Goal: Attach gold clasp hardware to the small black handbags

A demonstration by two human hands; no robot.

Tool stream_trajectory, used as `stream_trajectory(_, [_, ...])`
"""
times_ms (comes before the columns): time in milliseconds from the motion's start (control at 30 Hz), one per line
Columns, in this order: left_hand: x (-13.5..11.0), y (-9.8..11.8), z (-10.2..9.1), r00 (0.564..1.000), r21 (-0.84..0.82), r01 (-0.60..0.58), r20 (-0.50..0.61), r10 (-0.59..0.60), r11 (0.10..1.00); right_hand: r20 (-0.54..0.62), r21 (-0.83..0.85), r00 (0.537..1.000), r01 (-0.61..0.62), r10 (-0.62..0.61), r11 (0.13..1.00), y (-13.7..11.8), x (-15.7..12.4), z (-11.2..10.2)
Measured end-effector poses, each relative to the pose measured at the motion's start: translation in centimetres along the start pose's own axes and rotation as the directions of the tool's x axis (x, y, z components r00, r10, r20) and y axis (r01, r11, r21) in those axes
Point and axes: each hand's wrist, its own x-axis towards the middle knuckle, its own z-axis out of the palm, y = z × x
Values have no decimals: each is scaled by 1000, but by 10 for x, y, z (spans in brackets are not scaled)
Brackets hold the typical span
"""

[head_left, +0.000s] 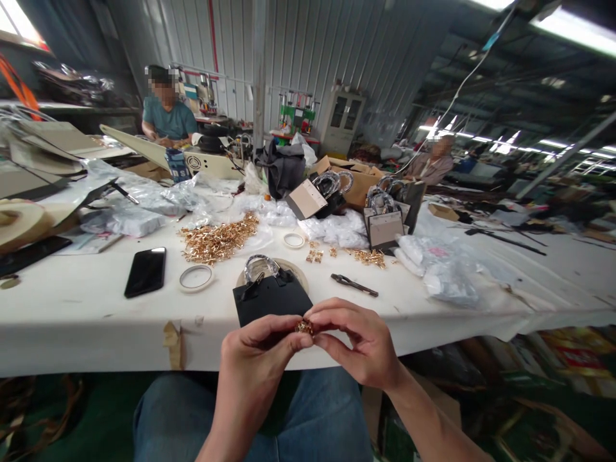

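Note:
Between the fingertips of my two hands is a small gold-coloured metal fitting (303, 327), partly covered by the fingers. My left hand (262, 350) pinches it from the left, thumb below and fingers above. From the right, my right hand (359, 340) closes thumb and fingers on the same fitting. Just behind them a black bag piece (269, 298) with a plastic-wrapped handle lies on the table, resting against a round roll of tape (301, 273). To its right lies a dark pen-like tool (355, 285).
A heap of gold metal pieces (219, 239) lies behind a black phone (145, 272) and a tape roll (196, 278). More gold fittings (368, 257) sit near bag parts (385, 230) and plastic bags (437, 269). Two people (168, 119) sit beyond the white table (96, 327).

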Motion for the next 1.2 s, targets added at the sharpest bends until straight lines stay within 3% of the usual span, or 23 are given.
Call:
stream_trajectory(233, [2,-1,0,998,-21,44,36,-44,999,-25,-13,1000,10,-10,1000,-3,5,1])
stream_trajectory(433, [-2,-7,-2,996,55,5,85,-10,998,-20,-58,999,-39,38,998,-11,-4,-1])
stream_trajectory(800, [-2,-14,5,994,38,14,105,-18,999,-72,-161,996,36,-48,986,-9,-17,2])
stream_trajectory(967, [2,-17,1,986,110,-126,123,113,986,-111,-26,986,-126,122,992,-6,-16,5])
stream_trajectory(1133, [6,-11,-3,925,250,-367,203,322,896,-106,-38,992,-68,64,997,-10,-8,0])
stream_trajectory(1200, [8,-6,0,925,299,-374,186,331,878,-125,-57,991,-52,44,997,-10,-7,1])
